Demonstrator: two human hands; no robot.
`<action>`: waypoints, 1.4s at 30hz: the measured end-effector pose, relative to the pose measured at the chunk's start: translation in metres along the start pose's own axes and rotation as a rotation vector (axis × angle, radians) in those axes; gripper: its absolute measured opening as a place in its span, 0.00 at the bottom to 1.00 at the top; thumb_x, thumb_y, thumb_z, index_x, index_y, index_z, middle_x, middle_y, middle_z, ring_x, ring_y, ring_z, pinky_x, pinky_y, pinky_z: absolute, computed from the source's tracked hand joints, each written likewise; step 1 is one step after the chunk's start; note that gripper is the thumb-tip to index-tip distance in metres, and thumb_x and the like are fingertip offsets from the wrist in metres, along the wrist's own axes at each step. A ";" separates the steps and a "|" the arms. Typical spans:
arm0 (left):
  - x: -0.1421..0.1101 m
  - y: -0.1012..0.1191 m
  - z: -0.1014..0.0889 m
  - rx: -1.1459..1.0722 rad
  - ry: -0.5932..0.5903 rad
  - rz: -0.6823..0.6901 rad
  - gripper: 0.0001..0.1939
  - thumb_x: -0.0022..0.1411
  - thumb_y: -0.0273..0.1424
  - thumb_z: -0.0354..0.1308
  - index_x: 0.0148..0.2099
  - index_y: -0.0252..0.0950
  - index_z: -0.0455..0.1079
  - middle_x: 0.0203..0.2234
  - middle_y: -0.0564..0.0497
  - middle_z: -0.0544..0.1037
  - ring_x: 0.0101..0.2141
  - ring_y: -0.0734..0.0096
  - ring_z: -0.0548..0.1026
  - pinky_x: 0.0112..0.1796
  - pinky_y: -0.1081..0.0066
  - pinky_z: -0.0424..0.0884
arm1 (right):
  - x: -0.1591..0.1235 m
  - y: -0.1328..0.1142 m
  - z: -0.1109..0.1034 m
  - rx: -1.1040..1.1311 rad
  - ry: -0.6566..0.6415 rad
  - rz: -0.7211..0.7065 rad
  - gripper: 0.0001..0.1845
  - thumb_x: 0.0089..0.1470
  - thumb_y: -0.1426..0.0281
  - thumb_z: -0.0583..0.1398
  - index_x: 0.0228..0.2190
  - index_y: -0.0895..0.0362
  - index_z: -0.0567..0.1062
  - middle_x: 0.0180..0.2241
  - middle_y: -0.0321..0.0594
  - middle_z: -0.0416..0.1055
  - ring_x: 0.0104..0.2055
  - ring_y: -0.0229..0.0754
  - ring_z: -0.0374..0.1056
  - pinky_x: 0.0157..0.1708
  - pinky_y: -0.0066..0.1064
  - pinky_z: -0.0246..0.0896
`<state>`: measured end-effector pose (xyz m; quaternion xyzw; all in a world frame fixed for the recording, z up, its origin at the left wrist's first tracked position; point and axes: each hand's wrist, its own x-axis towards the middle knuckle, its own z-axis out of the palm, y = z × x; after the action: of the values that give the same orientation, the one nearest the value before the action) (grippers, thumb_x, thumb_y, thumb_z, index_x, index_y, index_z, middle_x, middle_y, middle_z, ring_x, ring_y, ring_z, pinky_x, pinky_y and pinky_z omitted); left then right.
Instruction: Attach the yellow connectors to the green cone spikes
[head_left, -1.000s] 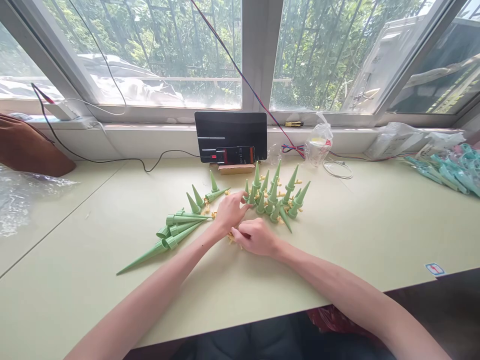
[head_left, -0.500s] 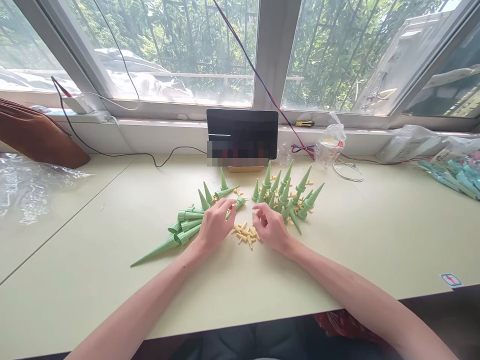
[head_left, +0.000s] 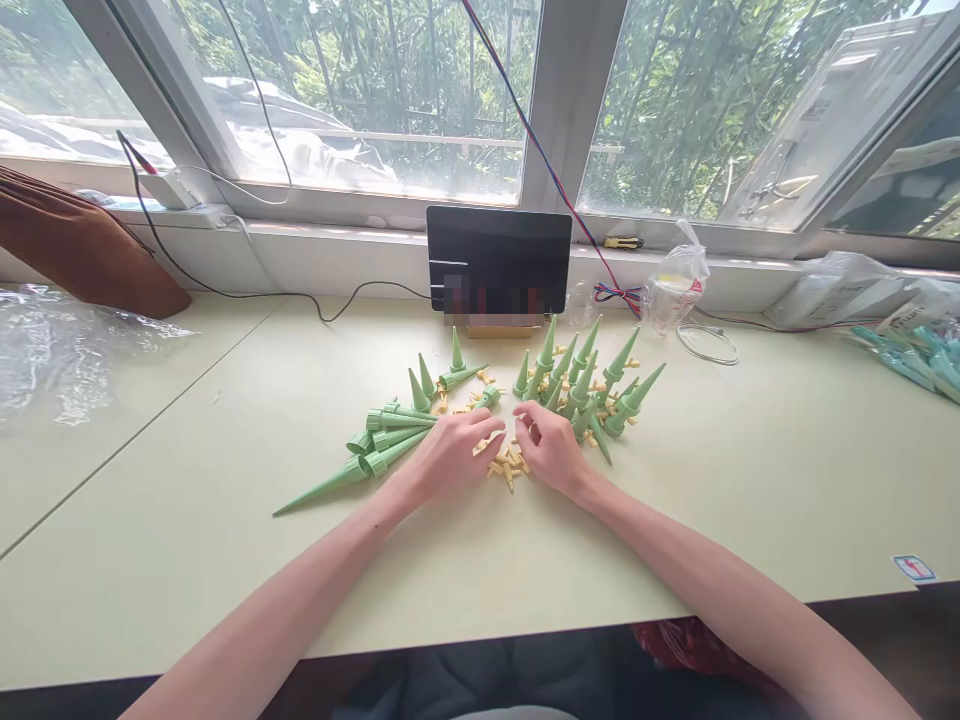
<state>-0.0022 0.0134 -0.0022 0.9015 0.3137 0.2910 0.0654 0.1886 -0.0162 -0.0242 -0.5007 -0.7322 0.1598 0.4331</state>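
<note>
My left hand [head_left: 459,450] is over the left side of a small pile of yellow plastic valve-like pieces [head_left: 511,466]. Its fingers are stretched out with the thumb apart, and I see nothing in them. On the right of the pile, my right hand [head_left: 553,455] has loosely curled fingers, a gap at the fingertips and no visible object. Green plastic cone spikes [head_left: 390,440] lie stacked beside my left hand. A short green piece [head_left: 489,396] lies beyond the fingers. Several green spikes fitted with yellow pieces [head_left: 581,385] stand beyond my right hand, a few of them tilted.
A dark-screened tablet [head_left: 499,255] stands on a stand against the sill, with a black cable running left. A knotted plastic bag [head_left: 675,285] and a coiled white cable [head_left: 709,345] lie at the back right. Clear plastic wrap [head_left: 82,350] and a brown bag [head_left: 82,240] are at left.
My left hand has moved right and nearer to me, from beside the short green piece to the yellow pile. My right hand has barely moved. The view has shifted slightly.
</note>
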 end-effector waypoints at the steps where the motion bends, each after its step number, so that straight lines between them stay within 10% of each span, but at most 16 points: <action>1: -0.001 0.002 -0.001 -0.004 -0.026 0.012 0.11 0.67 0.31 0.52 0.36 0.38 0.74 0.24 0.52 0.72 0.23 0.73 0.68 0.27 0.71 0.61 | 0.000 0.000 0.000 0.009 0.000 0.003 0.08 0.62 0.71 0.52 0.39 0.57 0.70 0.23 0.31 0.64 0.21 0.35 0.57 0.25 0.27 0.55; 12: -0.002 0.009 -0.002 0.057 -0.272 -0.016 0.18 0.56 0.47 0.65 0.44 0.42 0.75 0.29 0.53 0.76 0.25 0.69 0.72 0.27 0.70 0.61 | 0.000 -0.001 -0.001 0.088 0.094 0.060 0.10 0.65 0.69 0.50 0.42 0.57 0.69 0.25 0.33 0.66 0.23 0.35 0.62 0.26 0.26 0.58; 22: 0.001 -0.004 0.003 0.060 -0.165 -0.052 0.15 0.65 0.45 0.58 0.40 0.38 0.74 0.27 0.52 0.75 0.25 0.70 0.71 0.28 0.71 0.61 | 0.001 -0.002 -0.001 -0.010 0.072 0.056 0.12 0.63 0.71 0.52 0.44 0.58 0.72 0.33 0.39 0.73 0.22 0.34 0.61 0.29 0.29 0.60; 28: 0.005 -0.004 0.001 0.178 0.053 -0.324 0.07 0.67 0.33 0.56 0.40 0.36 0.73 0.33 0.49 0.76 0.29 0.68 0.74 0.29 0.71 0.63 | -0.001 0.002 0.002 -0.058 0.056 0.031 0.13 0.62 0.72 0.54 0.46 0.59 0.73 0.36 0.41 0.76 0.22 0.35 0.61 0.32 0.30 0.63; 42: 0.006 -0.006 -0.001 0.283 -0.016 -0.485 0.06 0.64 0.32 0.58 0.34 0.37 0.70 0.33 0.48 0.75 0.28 0.63 0.75 0.27 0.67 0.62 | -0.002 0.010 0.007 -0.077 0.025 -0.006 0.13 0.60 0.73 0.54 0.45 0.58 0.73 0.39 0.43 0.76 0.23 0.36 0.65 0.32 0.31 0.66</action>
<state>-0.0018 0.0222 -0.0005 0.8025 0.5573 0.2130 0.0091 0.1888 -0.0116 -0.0359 -0.5166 -0.7338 0.1240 0.4233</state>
